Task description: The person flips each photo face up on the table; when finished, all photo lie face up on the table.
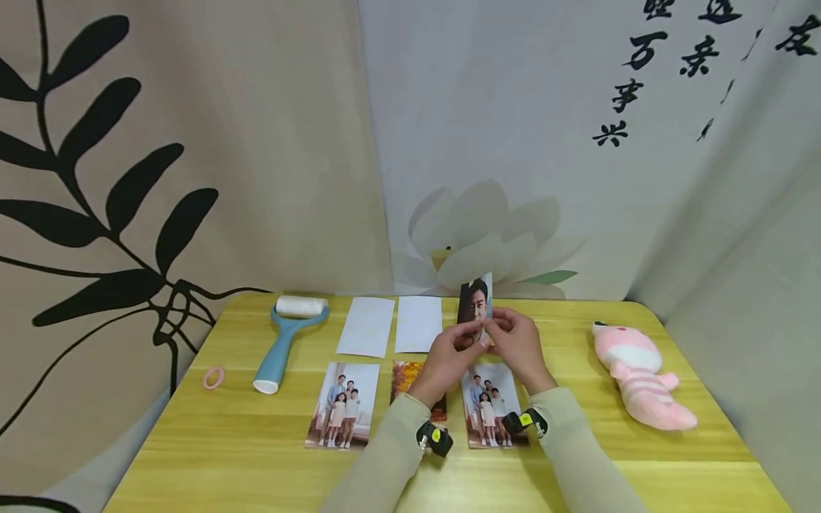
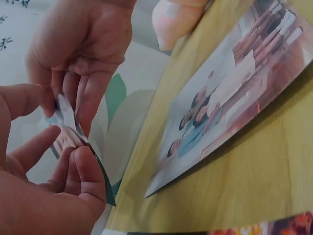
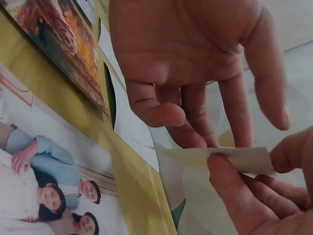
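Note:
A portrait photo (image 1: 474, 298) with a dark background stands upright above the table's back part, held by both hands at its lower end. My right hand (image 1: 517, 345) pinches it between thumb and fingers; in the right wrist view the photo's pale back (image 3: 247, 157) is seen nearly edge-on. From the other side my left hand (image 1: 451, 362) holds it with curled fingers (image 2: 88, 171), its thumb off the photo. Below the hands lies a family photo (image 1: 490, 399), face up. An autumn-coloured photo (image 1: 405, 374) is partly covered by the left hand and wrist.
Left of the hands lies another family photo (image 1: 342, 406). Behind it are two white cards (image 1: 365, 326), side by side. A blue-handled lint roller (image 1: 282, 349) and a pink ring (image 1: 214, 377) lie farther left. At the right is a pink plush toy (image 1: 641, 381). A printed curtain (image 1: 308, 142) hangs behind the table.

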`<state>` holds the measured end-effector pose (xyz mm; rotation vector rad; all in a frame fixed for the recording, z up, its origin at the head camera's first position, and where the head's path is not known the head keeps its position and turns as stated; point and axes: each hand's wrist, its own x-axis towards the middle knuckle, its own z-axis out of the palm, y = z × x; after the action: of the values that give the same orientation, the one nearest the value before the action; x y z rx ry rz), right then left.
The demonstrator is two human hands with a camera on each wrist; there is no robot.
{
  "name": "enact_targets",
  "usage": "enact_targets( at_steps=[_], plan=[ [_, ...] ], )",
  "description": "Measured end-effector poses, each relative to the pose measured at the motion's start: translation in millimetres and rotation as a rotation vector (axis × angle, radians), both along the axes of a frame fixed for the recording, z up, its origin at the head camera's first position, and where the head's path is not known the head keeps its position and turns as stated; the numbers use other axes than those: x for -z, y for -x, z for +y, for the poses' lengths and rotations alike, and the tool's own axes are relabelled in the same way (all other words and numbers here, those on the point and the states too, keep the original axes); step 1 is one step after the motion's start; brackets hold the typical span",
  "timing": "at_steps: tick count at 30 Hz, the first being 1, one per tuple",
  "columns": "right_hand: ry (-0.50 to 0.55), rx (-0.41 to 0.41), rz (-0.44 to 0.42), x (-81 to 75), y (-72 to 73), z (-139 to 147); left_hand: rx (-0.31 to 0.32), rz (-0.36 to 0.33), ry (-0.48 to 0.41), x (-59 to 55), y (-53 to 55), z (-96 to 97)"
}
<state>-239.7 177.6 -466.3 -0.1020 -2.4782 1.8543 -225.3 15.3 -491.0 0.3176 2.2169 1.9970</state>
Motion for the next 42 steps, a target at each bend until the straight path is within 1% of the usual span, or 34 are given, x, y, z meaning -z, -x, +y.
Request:
enact_targets(
  at_steps=[3,8,11,13,17,20,22,25,28,31,36,38,42],
  plan=[
    [0.001,-0.001,0.004,-1.2,-0.2,-1,-0.009,-0.01,-0.021,1.3,0.4,-3.6],
    [-0.048,0.013,0.031,-1.4,-1.5,2,-0.038,-0.029,-0.046,1.5,-0.6,-10.8],
    [-0.072,0.02,0.031,-2.4,-4.2,4,-0.066,-0.032,-0.035,1.6,-1.5,-17.7],
    [-0.081,0.022,0.025,-3.0,-6.5,6,-0.089,-0.022,-0.027,3.1,-1.4,-22.9],
    [-0.081,0.028,0.038,-4.5,-10.7,8,-0.139,-0.006,-0.048,5.0,1.8,-32.6],
    [-0.07,0.026,0.053,-4.2,-14.7,9,-0.177,-0.033,-0.081,5.1,4.0,-38.6],
    [-0.071,0.026,0.051,-3.5,-19.1,9,-0.191,-0.067,-0.101,5.2,4.2,-41.2],
    [-0.07,0.022,0.031,-2.6,-26.4,9,-0.174,-0.139,-0.145,6.2,2.6,-43.6],
    [-0.066,0.0,0.008,-2.1,-31.7,8,-0.143,-0.217,-0.2,8.1,0.8,-44.8],
    [-0.056,-0.021,0.007,-1.7,-34.4,8,-0.129,-0.27,-0.248,9.9,0.1,-44.6],
    [-0.057,-0.027,0.022,-0.3,-34.2,10,-0.117,-0.296,-0.293,10.4,3.8,-43.6],
    [-0.041,-0.034,0.015,1.3,-33.3,11,-0.125,-0.288,-0.29,10.0,4.9,-43.0],
    [0.03,-0.035,-0.018,4.1,-32.5,12,-0.148,-0.26,-0.283,12.1,6.9,-41.5]
  ],
)
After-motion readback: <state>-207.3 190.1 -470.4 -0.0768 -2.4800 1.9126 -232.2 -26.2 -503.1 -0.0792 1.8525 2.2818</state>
